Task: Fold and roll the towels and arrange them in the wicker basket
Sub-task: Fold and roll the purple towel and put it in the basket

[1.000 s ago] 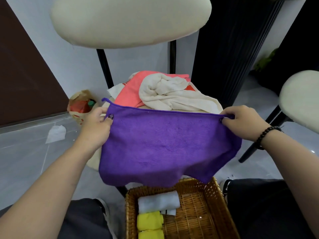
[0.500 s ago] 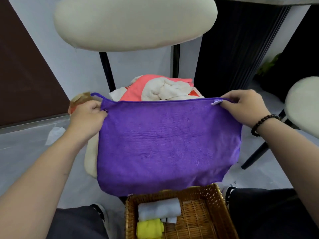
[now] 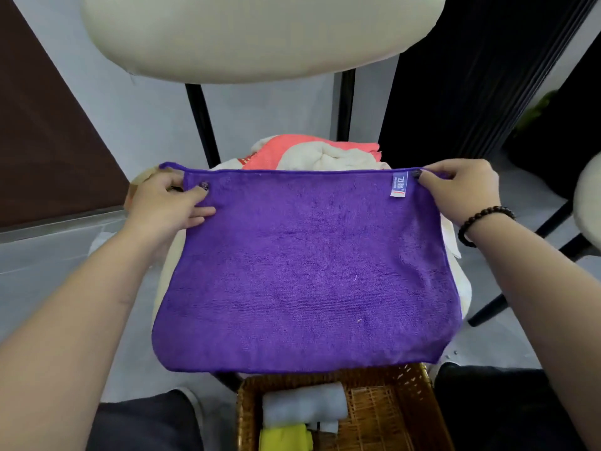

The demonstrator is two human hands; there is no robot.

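Purple microfibre towel (image 3: 302,271) now stretched flatter and wider than a second ago, label (image 3: 398,185) flipped into view. Left hand (image 3: 166,203) pinching the top left corner, right hand (image 3: 461,190) pinching the top right, fingers curled on the hem. Hanging over the woven wicker basket (image 3: 390,405), already holding a rolled grey towel (image 3: 302,405) and a yellow one (image 3: 286,437). Pile of coral and cream towels (image 3: 325,154) behind.
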